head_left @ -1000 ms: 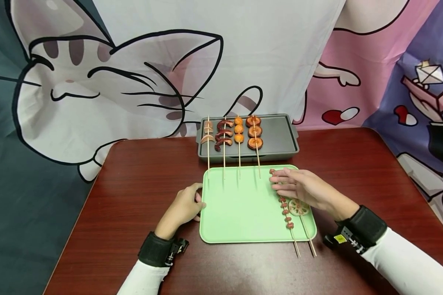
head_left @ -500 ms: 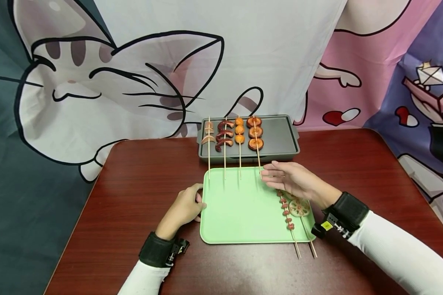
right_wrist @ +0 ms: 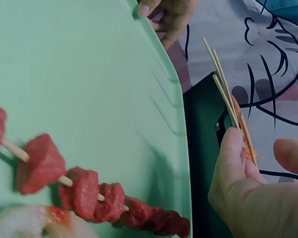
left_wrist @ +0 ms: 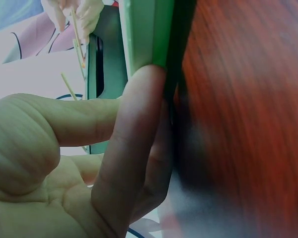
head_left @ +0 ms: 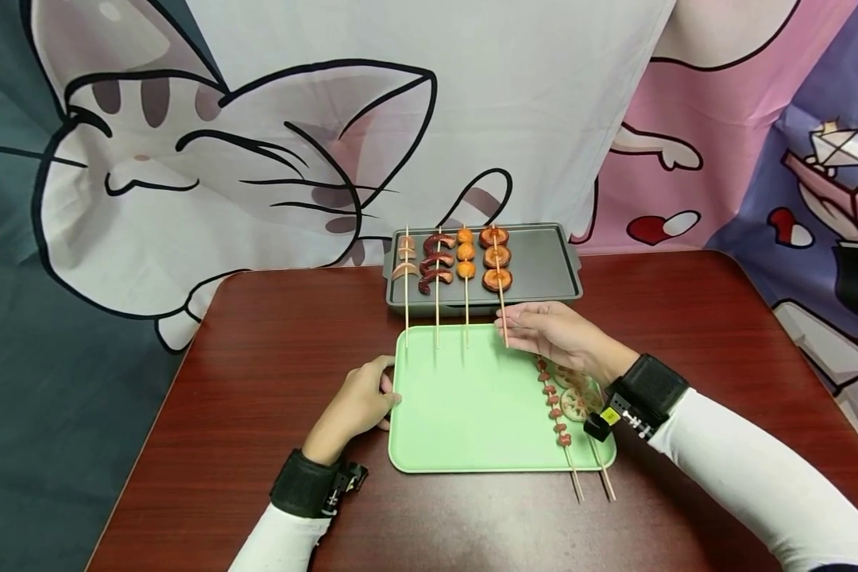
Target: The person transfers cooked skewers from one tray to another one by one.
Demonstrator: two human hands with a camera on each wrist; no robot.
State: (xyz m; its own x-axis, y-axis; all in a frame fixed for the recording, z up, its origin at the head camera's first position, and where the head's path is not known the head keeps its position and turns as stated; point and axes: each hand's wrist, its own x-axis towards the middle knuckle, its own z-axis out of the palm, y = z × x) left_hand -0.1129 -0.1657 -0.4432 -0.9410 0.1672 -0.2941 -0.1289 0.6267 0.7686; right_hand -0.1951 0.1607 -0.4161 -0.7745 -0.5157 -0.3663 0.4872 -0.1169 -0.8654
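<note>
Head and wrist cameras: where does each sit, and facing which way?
Head: worn on the head, facing forward and down at the green tray and grey pan; left hand, right hand and white sleeves show.
Left wrist: on that wrist, facing the tray's edge; left hand large, right hand beyond.
Right wrist: on that wrist, facing across the tray; right hand near, left hand beyond.
Shared by both wrist views: tray, pan and both hands.

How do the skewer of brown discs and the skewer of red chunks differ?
The brown-disc skewer carries three wide pieces; the red-chunk skewer carries more, smaller ones. The brown-disc skewer lies on the grey pan, the red-chunk skewer on the green tray. Both have a bare near end.
</note>
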